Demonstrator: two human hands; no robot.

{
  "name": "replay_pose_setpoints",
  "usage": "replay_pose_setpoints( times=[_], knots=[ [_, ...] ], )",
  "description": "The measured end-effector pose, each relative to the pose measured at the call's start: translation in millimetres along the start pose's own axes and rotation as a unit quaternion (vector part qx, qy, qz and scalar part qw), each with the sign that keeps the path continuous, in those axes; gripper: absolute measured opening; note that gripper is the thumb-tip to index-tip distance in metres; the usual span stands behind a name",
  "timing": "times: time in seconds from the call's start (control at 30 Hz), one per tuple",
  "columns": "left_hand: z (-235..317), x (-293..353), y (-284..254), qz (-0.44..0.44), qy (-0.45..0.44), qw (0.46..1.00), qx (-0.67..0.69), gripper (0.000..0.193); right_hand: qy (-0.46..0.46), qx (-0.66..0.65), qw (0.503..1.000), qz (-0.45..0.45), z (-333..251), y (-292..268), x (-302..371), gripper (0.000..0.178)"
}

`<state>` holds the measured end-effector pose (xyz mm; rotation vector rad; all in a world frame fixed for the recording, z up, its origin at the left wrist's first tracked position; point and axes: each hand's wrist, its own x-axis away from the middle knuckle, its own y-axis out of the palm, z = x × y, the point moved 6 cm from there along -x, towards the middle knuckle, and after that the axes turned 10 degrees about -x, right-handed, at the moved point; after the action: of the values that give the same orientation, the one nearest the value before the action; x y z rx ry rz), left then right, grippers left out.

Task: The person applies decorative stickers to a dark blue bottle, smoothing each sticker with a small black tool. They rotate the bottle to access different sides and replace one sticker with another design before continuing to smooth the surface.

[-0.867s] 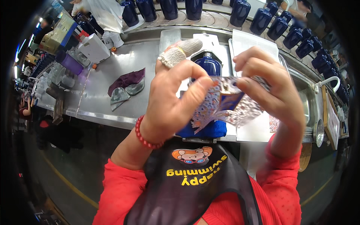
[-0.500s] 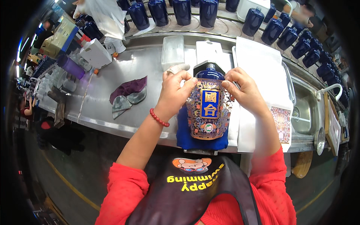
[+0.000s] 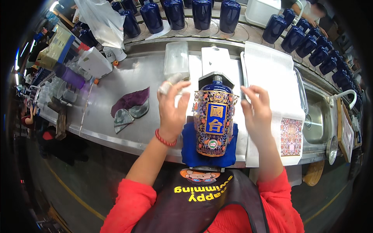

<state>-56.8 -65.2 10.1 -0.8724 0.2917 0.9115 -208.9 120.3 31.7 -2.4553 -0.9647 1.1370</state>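
A dark blue glass bottle (image 3: 217, 86) lies on its back before me, its neck pointing away. Over its front lies an ornate patterned decal sheet (image 3: 213, 139) with gold, red and blue decoration, its upper corners sticking out past the shoulders. Under the bottle is a blue cloth (image 3: 188, 149), and a dark angled rest (image 3: 229, 81) stands behind its neck. My left hand (image 3: 173, 106), with a whitish wrap on one finger, is raised just left of the bottle, fingers apart. To the right, my right hand (image 3: 256, 110) hovers with fingers spread. Neither hand touches the decal.
A purple and grey cloth (image 3: 132, 103) lies on the steel bench. A clear plastic tub (image 3: 175, 60) and white sheets with another decal (image 3: 290, 138) flank the bottle. Behind runs a conveyor with several blue bottles (image 3: 202, 15). A sink (image 3: 315, 124) is at right.
Both hands have let go of the decal's upper corners and moved apart, left hand to the left, right hand to the right. The view has shifted slightly; the conveyor bottles appear moved rightward.
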Motion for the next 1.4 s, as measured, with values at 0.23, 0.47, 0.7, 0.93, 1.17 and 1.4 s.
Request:
replay_pose_setpoints(
  times=[0.23, 0.47, 0.7, 0.93, 1.17, 1.4],
  knots=[
    [19, 34, 18, -0.118, 0.086, 0.989, -0.019, 0.072, 0.027, -0.102, 0.991, -0.079, -4, 26, 32, 0.062],
    [14, 28, 21, -0.152, 0.080, 0.985, -0.003, 0.073, 0.045, -0.094, 0.988, -0.110, 3, 27, 30, 0.066],
    [14, 29, 20, -0.157, 0.083, 0.984, -0.002, 0.075, 0.055, -0.090, 0.987, -0.121, 5, 25, 28, 0.069],
    [14, 27, 22, -0.172, 0.070, 0.982, -0.015, 0.083, 0.082, -0.114, 0.980, -0.144, 7, 26, 27, 0.075],
    [12, 27, 22, -0.162, 0.066, 0.985, -0.008, 0.083, 0.076, -0.101, 0.979, -0.161, 9, 24, 25, 0.078],
    [11, 29, 20, -0.166, 0.065, 0.984, -0.009, 0.083, 0.076, -0.108, 0.979, -0.156, 6, 25, 29, 0.083]
  ],
)
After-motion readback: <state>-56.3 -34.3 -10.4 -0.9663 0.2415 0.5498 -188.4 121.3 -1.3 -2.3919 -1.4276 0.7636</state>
